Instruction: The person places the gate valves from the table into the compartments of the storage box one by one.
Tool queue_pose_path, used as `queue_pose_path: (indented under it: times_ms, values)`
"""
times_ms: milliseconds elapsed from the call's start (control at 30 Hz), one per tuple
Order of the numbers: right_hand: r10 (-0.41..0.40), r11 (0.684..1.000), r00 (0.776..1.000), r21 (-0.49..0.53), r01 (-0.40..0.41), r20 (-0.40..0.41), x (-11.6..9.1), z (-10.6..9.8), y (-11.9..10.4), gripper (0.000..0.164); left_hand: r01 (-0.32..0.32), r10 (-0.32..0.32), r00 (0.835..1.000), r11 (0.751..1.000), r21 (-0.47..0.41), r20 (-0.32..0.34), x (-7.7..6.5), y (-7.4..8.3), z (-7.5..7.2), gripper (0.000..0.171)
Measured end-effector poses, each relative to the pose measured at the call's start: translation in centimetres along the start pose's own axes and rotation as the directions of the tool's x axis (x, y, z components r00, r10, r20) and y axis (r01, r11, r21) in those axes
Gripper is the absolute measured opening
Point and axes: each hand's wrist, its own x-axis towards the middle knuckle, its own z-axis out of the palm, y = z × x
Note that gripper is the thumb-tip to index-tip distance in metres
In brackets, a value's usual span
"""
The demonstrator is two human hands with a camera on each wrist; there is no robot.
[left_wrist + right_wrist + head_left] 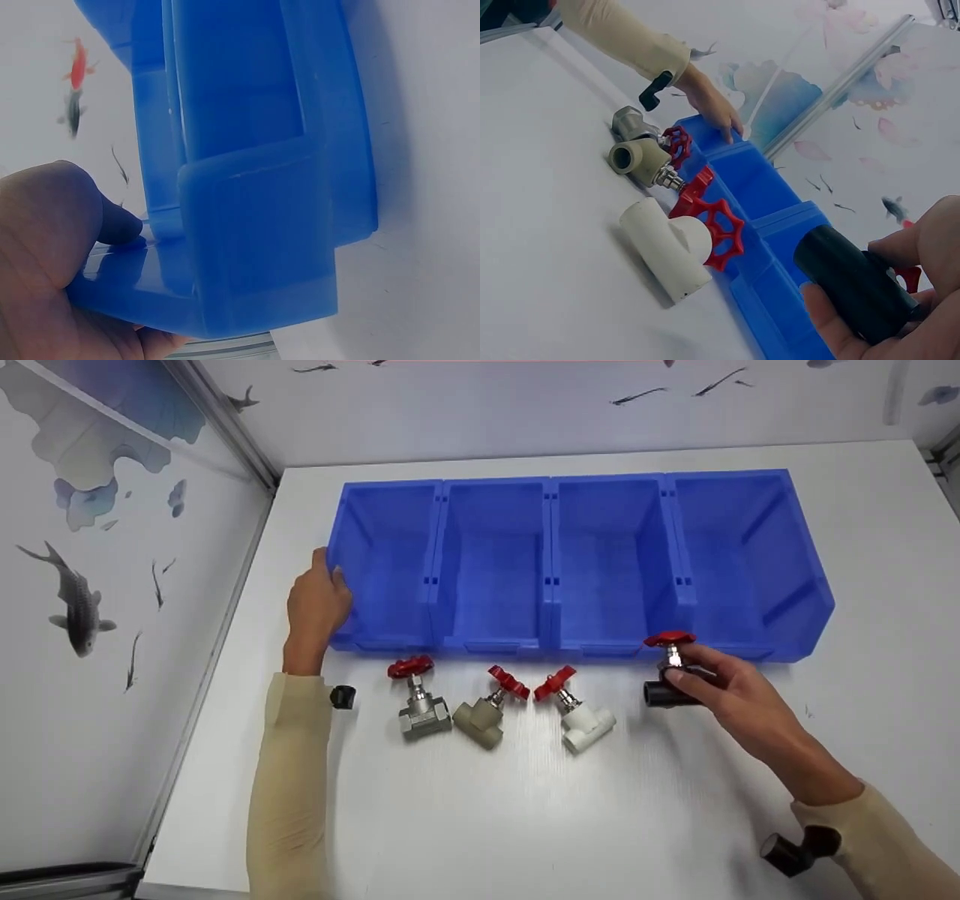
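Note:
My left hand (319, 598) grips the left wall of the leftmost blue bin (382, 562); in the left wrist view the thumb lies over that wall. With my right hand (742, 701) I hold a black valve (664, 694) with a red handwheel, just in front of the bins at the right. The right wrist view shows its black pipe body (851, 281) between thumb and fingers. On the table left of it lie a white valve (587, 727), an olive-tan valve (480, 720) and a silver metal valve (424, 715), each with a red handwheel.
Joined to the leftmost bin are further blue bins (495, 577) in a row across the white table (480, 825). A printed wall panel (112, 660) stands along the left, another panel behind. Small black devices (343, 697) sit at both wrists.

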Motion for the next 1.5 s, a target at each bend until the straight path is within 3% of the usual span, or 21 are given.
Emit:
queue_pose_path:
  times_ms: [700, 1067, 1300, 1500]
  values:
    - [-0.079, 0.997, 0.993, -0.008, 0.079, -0.09, -0.4, -2.2, -1.3, 0.05, -0.008, 0.008, 1.0, 1.0, 0.03, 0.0, 0.0, -0.1, 0.1, 0.047]
    - [-0.057, 0.998, 0.99, -0.036, 0.052, -0.127, -0.5, -3.5, -1.7, 0.049, 0.012, -0.012, 1.0, 1.0, 0.027, 0.014, 0.1, 0.0, 0.0, 0.048]
    - [-0.031, 0.997, 0.991, 0.073, 0.04, -0.132, -0.1, -3.9, -1.8, 0.052, 0.001, -0.001, 1.0, 1.0, 0.009, 0.008, 0.1, 0.0, 0.0, 0.048]
    - [-0.002, 1.0, 0.986, 0.001, 0.002, -0.167, 0.1, -4.8, -1.7, 0.055, 0.006, -0.006, 1.0, 1.0, 0.0, 0.007, 0.0, 0.0, 0.0, 0.049]
